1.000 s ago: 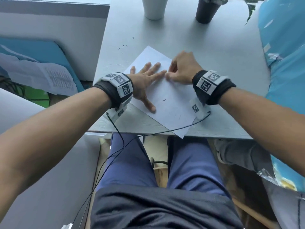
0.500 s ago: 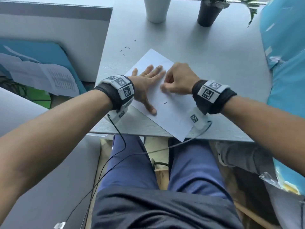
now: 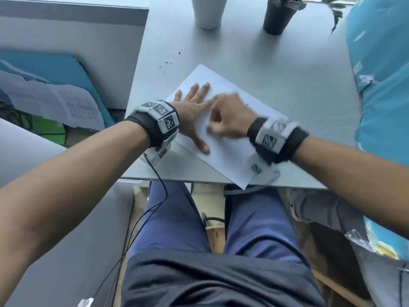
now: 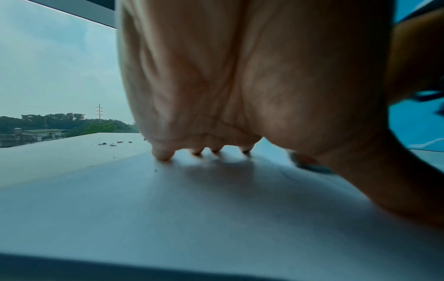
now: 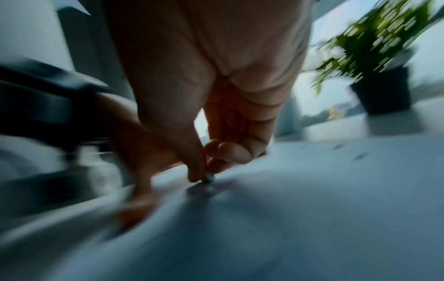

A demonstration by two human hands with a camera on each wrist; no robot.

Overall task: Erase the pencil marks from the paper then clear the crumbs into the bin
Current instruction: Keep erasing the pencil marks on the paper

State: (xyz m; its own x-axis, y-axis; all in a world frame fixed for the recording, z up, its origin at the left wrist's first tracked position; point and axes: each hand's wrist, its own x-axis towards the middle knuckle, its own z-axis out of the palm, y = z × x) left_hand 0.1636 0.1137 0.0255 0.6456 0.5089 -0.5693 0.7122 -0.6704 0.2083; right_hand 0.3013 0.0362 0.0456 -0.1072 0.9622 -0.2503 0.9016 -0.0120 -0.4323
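Observation:
A white sheet of paper (image 3: 230, 151) lies at an angle on the grey desk (image 3: 287, 69), one corner hanging over the near edge. My left hand (image 3: 194, 111) lies flat on the paper with straight spread fingers, pressing it down; the left wrist view shows its fingertips (image 4: 163, 154) on the sheet (image 4: 192, 209). My right hand (image 3: 223, 120), blurred by motion, pinches a small eraser (image 5: 208, 178) between thumb and fingers, its tip on the paper (image 5: 288, 218) just right of the left hand. Dark crumbs (image 3: 168, 63) lie on the desk beyond the paper's far-left edge.
A white cup (image 3: 209, 12) and a black plant pot (image 3: 279, 15) stand at the desk's far edge. Blue fabric (image 3: 382, 85) borders the desk on the right. A grey partition (image 3: 73, 41) stands to the left. No bin is in view.
My right hand has moved toward me and slightly left across the paper, now blurred by fast rubbing. The left hand stays flat in the same spot on the sheet.

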